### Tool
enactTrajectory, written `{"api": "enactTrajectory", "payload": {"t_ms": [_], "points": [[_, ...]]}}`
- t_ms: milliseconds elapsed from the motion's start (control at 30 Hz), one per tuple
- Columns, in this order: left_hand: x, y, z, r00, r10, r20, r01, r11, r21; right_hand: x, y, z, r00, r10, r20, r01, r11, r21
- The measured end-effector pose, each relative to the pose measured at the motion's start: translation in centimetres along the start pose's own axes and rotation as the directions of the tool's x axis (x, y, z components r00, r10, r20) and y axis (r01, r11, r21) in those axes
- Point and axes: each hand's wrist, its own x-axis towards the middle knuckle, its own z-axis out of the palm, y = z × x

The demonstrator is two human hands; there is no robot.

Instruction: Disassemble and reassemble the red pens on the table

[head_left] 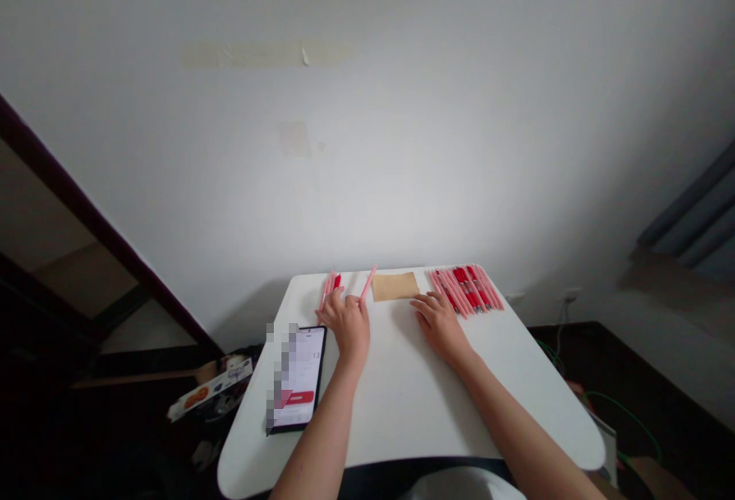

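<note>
My left hand (347, 325) rests on the white table (402, 400) with its fingers closed on a pink pen (368, 283) that points up toward the far edge. A few more pink and red pens (329, 289) lie just left of that hand. My right hand (437, 321) lies flat on the table, fingers stretched out, its fingertips next to a row of several pink and red pens (466, 288) at the far right. A brown paper envelope (395, 285) lies between the two hands near the far edge.
A smartphone (298, 390) with a lit screen lies on the table's left side beside my left forearm. A white wall rises right behind the table. A printed box (210, 389) and clutter sit on the dark floor at left; green cable (620, 408) lies at right.
</note>
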Motion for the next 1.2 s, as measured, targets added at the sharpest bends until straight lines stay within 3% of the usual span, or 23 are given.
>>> {"api": "enactTrajectory", "payload": {"t_ms": [300, 600, 833, 1200], "points": [[-0.9, 0.5, 0.1, 0.981, 0.189, -0.035, -0.191, 0.941, -0.278, 0.3, 0.0, -0.5, 0.986, -0.023, -0.164, 0.027, 0.999, 0.025], [-1.4, 0.8, 0.0, 0.966, 0.255, 0.046, -0.229, 0.924, -0.307, 0.4, -0.1, -1.1, 0.962, -0.013, -0.274, -0.008, 0.997, -0.076], [-1.5, 0.7, 0.1, 0.959, 0.282, 0.038, -0.255, 0.909, -0.328, 0.3, 0.3, -0.6, 0.976, -0.003, -0.22, -0.013, 0.997, -0.073], [-1.4, 0.8, 0.2, 0.958, 0.274, 0.081, -0.23, 0.908, -0.351, 0.3, 0.5, -0.7, 0.984, 0.065, -0.166, -0.051, 0.995, 0.087]]}}
